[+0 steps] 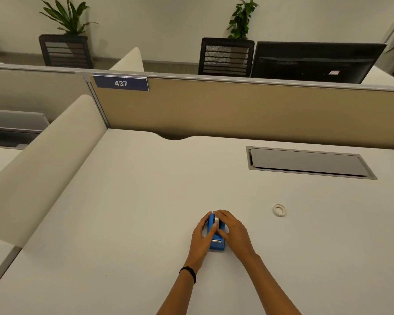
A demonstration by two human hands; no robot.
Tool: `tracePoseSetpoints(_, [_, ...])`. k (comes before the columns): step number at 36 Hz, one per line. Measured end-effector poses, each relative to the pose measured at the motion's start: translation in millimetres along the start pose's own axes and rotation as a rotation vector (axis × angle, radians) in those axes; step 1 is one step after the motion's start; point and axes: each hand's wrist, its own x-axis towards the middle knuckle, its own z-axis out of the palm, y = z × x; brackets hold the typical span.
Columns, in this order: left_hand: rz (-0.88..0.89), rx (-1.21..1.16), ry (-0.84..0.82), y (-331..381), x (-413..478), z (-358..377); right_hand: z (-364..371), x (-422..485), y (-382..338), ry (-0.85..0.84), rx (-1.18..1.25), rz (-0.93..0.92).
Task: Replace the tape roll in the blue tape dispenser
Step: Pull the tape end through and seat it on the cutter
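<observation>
The blue tape dispenser [217,243] stands on the white desk [146,201] between both hands. A clear tape roll [216,220] sits in its top. My left hand [200,239] grips the dispenser's left side, thumb laid across the top. My right hand [233,233] holds the right side, its fingers curled over the roll. A small white ring [279,210], an empty tape core, lies flat on the desk to the right, apart from the hands.
A grey cable-tray lid [307,162] is set into the desk at the back right. A tan partition [237,110] with a "437" label [121,83] closes off the rear. A beige divider [43,155] runs along the left.
</observation>
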Motion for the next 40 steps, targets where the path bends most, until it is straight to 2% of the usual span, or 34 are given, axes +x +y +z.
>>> tracePoseSetpoints(7, [0.000,-0.035,0.005,0.5,0.6,3.4,4.1,-1.5,0.2,-0.034,-0.095,-0.021])
tracePoseSetpoints(19, [-0.026,-0.081,0.053,8.9,-0.4,7.4,0.9,-6.2,-5.6,0.014,0.078,0.005])
tracePoseSetpoints(40, [-0.031,-0.091,0.043,7.3,0.4,6.8,-0.9,-8.2,-7.8,0.091,0.122,0.066])
